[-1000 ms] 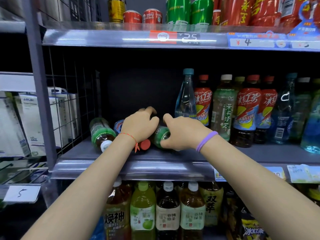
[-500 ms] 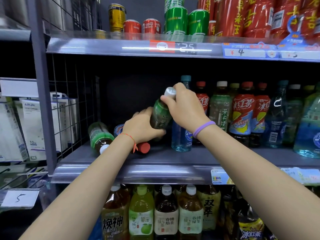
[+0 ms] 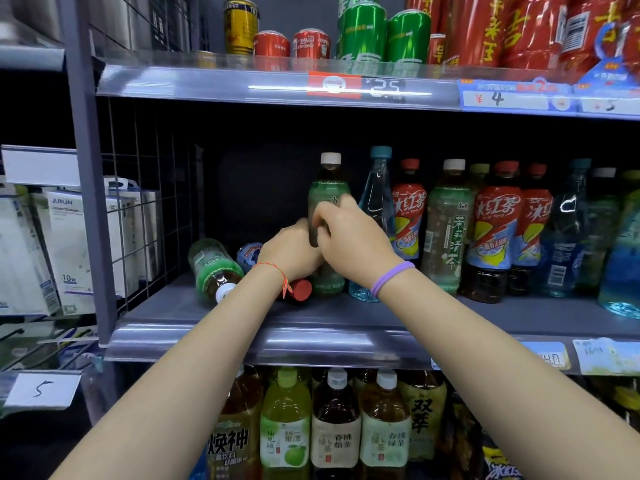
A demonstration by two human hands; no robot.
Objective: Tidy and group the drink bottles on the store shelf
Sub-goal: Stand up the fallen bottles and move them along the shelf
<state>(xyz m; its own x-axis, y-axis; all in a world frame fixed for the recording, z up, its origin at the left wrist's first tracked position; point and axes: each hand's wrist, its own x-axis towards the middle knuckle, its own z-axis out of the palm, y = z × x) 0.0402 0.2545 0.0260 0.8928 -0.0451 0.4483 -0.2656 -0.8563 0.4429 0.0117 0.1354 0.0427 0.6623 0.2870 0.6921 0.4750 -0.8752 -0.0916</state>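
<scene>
The middle shelf (image 3: 346,317) is a grey board with a clear plastic strip along its front edge. On its left part three bottles lie on their side: a green-label bottle (image 3: 213,268) with a white cap toward the front, a blue-label bottle (image 3: 250,252) behind it, and a red-capped bottle (image 3: 299,289), mostly hidden. Just right of them a green tea bottle (image 3: 327,188) stands upright, beside a clear blue water bottle (image 3: 377,199). Further right stand red iced-tea bottles (image 3: 495,223) and other bottles in a row.

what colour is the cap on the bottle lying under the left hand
Red; the cap shows just below the left hand in the head view.
</scene>
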